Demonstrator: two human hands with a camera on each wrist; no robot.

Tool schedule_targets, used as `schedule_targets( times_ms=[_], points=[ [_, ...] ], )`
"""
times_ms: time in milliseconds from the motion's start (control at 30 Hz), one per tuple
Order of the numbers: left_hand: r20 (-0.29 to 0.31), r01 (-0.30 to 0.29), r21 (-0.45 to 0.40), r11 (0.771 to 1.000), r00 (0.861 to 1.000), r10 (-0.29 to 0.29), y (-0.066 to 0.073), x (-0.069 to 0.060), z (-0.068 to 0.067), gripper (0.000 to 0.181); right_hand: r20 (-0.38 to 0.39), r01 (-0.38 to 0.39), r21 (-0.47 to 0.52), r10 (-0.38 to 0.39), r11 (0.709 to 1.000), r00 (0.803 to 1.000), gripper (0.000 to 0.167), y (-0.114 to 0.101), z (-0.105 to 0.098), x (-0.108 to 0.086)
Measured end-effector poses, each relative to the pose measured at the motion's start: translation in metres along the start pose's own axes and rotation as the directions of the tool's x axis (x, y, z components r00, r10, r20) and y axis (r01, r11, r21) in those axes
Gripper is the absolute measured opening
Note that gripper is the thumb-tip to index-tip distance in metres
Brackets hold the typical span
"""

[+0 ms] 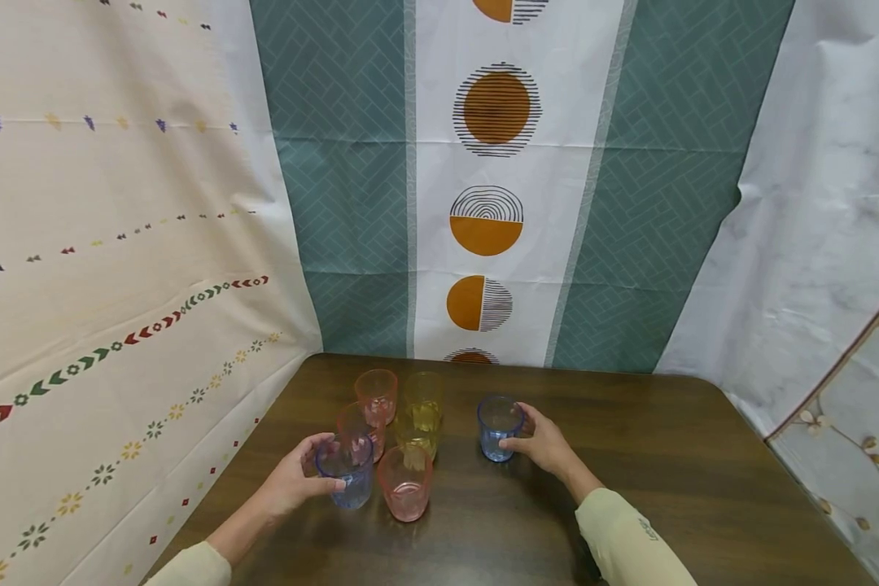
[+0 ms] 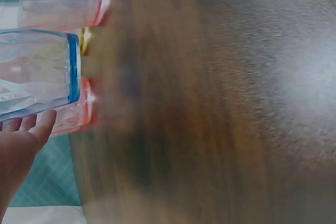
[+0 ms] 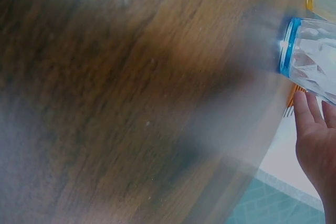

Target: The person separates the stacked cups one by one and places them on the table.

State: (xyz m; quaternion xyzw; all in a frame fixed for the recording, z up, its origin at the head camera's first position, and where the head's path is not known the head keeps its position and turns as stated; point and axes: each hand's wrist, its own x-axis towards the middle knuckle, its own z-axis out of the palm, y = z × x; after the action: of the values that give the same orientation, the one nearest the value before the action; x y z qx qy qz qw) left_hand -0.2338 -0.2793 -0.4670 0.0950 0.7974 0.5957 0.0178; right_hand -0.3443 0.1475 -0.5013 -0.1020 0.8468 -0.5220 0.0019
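On the left of the table in the head view, my left hand point(image 1: 293, 480) holds a clear blue tumbler point(image 1: 348, 482), thumb on the near side and fingers round the far side. My right hand point(image 1: 547, 446) grips a second blue tumbler point(image 1: 496, 431) farther back, right of the group, in the same manner. Both tumblers stand upright; whether their bases touch the table cannot be told. Beside the left tumbler is a pink tumbler point(image 1: 406, 492), with another pink tumbler point(image 1: 369, 423) partly hidden behind it. In the left wrist view the fingers point(image 2: 44, 127) lie along the blue tumbler point(image 2: 37, 74).
A third pink tumbler point(image 1: 377, 395) stands at the back of the group. Two yellow tumblers, one behind the other point(image 1: 425, 399), stand to its right. The dark wooden table point(image 1: 630, 456) meets hanging cloths at the back and left; a patterned cloth point(image 1: 857, 391) hangs at right.
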Motion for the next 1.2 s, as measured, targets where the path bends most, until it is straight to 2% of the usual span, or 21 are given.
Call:
schedule_targets(
  times_ms=[333,600,833,1000,1200],
  points=[
    [-0.018,0.041,-0.027,0.999,0.999,-0.042,-0.017,0.0,0.006,0.082,-0.032,-0.013,0.009,0.013,1.0,0.999,0.084,-0.007,-0.001,-0.005],
    [0.011,0.032,-0.047,0.998,0.999,-0.031,-0.024,-0.001,0.004,0.083,-0.081,-0.009,0.037,0.011,0.999,0.997,0.082,-0.027,0.0,-0.014],
    [0.024,0.023,-0.047,0.999,0.999,-0.022,-0.027,-0.004,0.002,0.083,-0.108,-0.021,0.069,0.028,0.997,0.994,0.088,-0.041,0.01,-0.025],
    [0.023,0.023,-0.05,0.998,0.999,-0.022,-0.029,-0.006,0.002,0.084,-0.12,-0.009,0.076,0.018,0.997,0.993,0.09,-0.043,0.018,-0.031],
    [0.026,0.021,-0.074,0.997,0.999,-0.019,-0.03,-0.004,0.003,0.084,-0.107,-0.015,0.075,0.023,0.997,0.994,0.089,-0.042,0.029,-0.034]
  ],
)
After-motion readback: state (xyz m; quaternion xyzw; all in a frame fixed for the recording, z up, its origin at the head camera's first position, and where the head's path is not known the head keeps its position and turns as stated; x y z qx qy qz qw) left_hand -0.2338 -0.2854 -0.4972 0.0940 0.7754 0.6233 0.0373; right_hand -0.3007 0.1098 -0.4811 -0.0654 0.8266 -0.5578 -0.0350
